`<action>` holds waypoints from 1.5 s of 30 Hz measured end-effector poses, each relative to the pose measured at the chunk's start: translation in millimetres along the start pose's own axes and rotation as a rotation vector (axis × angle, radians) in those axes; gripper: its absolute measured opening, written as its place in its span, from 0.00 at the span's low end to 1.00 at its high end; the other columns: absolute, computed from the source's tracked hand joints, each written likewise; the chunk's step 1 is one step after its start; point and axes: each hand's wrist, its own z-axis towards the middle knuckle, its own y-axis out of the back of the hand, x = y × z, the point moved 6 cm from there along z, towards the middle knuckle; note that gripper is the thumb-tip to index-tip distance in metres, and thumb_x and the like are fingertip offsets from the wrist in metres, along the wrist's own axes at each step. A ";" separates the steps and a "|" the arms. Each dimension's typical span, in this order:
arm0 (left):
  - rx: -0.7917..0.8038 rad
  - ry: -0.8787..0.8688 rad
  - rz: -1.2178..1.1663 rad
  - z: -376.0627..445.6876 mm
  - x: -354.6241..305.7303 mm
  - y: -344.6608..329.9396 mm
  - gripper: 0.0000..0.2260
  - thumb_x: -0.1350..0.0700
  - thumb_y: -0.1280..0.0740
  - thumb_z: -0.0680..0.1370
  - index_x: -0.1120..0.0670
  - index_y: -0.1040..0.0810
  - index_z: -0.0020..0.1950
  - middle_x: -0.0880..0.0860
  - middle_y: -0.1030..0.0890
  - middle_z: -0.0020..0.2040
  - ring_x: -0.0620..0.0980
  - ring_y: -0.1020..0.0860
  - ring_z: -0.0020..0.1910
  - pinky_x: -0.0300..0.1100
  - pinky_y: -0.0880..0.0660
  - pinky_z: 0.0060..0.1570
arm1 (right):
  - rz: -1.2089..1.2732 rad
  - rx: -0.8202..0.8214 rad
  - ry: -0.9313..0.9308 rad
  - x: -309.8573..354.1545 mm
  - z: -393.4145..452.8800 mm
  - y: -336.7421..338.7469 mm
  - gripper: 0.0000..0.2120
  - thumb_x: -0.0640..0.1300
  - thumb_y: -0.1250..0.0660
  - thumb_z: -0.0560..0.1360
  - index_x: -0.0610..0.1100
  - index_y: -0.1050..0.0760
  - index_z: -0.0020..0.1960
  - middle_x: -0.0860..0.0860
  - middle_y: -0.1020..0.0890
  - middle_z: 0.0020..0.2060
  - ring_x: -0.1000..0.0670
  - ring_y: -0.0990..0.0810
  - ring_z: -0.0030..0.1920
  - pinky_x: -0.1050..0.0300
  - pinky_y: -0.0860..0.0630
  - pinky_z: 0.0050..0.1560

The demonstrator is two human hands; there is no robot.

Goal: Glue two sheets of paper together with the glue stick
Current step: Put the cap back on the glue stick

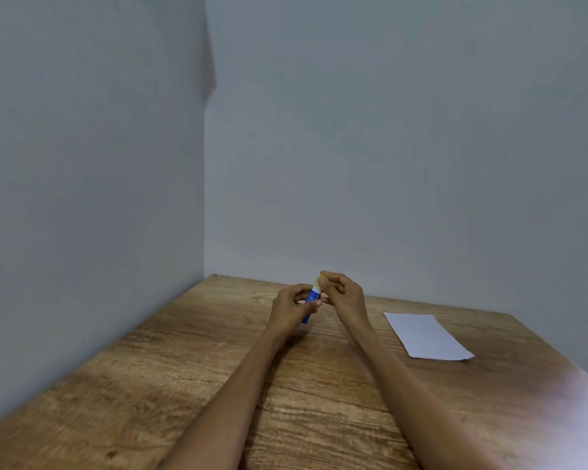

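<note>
Left hand gripping blue glue stick, right hand pinching its yellow cap, white paper on wooden counter

No legible text is seen. Print on the blue glue stick is too blurred to be read.

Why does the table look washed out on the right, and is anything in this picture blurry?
Head view: glare from light off to the right bleaches the wooden table at that edge; the left hand and right hand on the glue stick look soft and small; the paper stays fairly crisp; the wide lens stretches the forearms.
</note>
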 end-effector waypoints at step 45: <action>0.015 -0.051 -0.195 10.2 -4.6 -22.2 0.08 0.62 0.40 0.80 0.55 0.25 0.57 0.48 0.19 0.45 0.40 0.20 0.43 0.31 0.23 0.38 | -0.302 0.174 0.090 3.6 -12.1 8.1 0.11 0.39 0.31 0.72 0.46 0.20 0.55 0.50 0.15 0.45 0.54 0.17 0.47 0.61 0.20 0.48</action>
